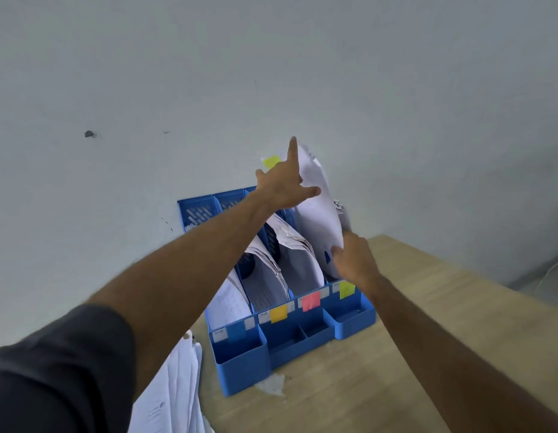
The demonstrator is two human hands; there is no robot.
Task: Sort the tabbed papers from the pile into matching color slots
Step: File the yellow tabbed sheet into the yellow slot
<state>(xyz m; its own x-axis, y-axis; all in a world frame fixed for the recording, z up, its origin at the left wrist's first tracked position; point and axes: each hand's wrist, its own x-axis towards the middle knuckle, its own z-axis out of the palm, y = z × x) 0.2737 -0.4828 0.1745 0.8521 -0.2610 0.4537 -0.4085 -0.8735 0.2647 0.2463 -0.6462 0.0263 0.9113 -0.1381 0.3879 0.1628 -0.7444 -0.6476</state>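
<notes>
Blue plastic file organizer (298,339), four upright slots, standing on a light wooden table (427,323) against a pale wall (209,73); front lip carries colour labels, left to right: a blue label (237,333), a yellow label (278,313), a pink label (311,301) and a lime-green label (346,289). Item in handling: white paper sheet (318,210) with a lime-green tab (271,161) at its upper edge, standing tilted in the rightmost slot, above the lime-green label. Left hand (285,185), arm stretched across the organizer, fingers spread and largely straight, index finger raised along the sheet's upper left edge, thumb lying against its face; the tab shows just behind this hand. Right hand (354,260) at the sheet's lower right edge, fingers touching the paper near the slot mouth; whether they pinch it or only press cannot be told. Sheet thus sits between the two hands, left high, right low. Other three slots each hold white papers (290,254). Remaining pile of papers (171,392) lies at the table's left edge, beneath the left forearm, well apart from both hands. Dark sleeve (53,379) on the left upper arm.
</notes>
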